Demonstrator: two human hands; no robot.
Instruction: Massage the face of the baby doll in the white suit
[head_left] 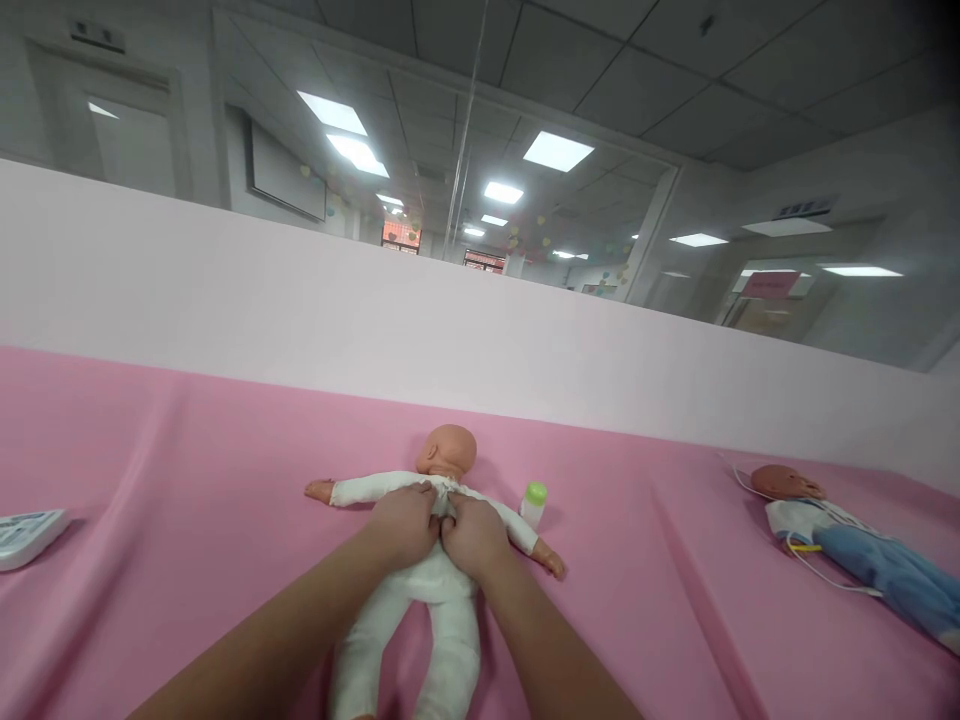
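Observation:
A baby doll (pixel 435 575) with a white cloth body lies on the pink surface, its bald head at the far end and turned to one side. Both of its arms are spread out. On its upper torso, my left hand (pixel 407 520) and my right hand (pixel 472 532) are side by side, fingers curled in and closed on the white cloth near the neck. A bit of greyish cloth bunches up between them. Just right of the doll's arm stands a small white bottle (pixel 533 505) with a green cap.
Another doll (pixel 874 550) in blue and white clothing, with a thin white tube, lies at the right. A white device (pixel 30 538) is at the left edge. The pink cover (pixel 225 480) has raised folds and meets a low white wall (pixel 300 320) under glass.

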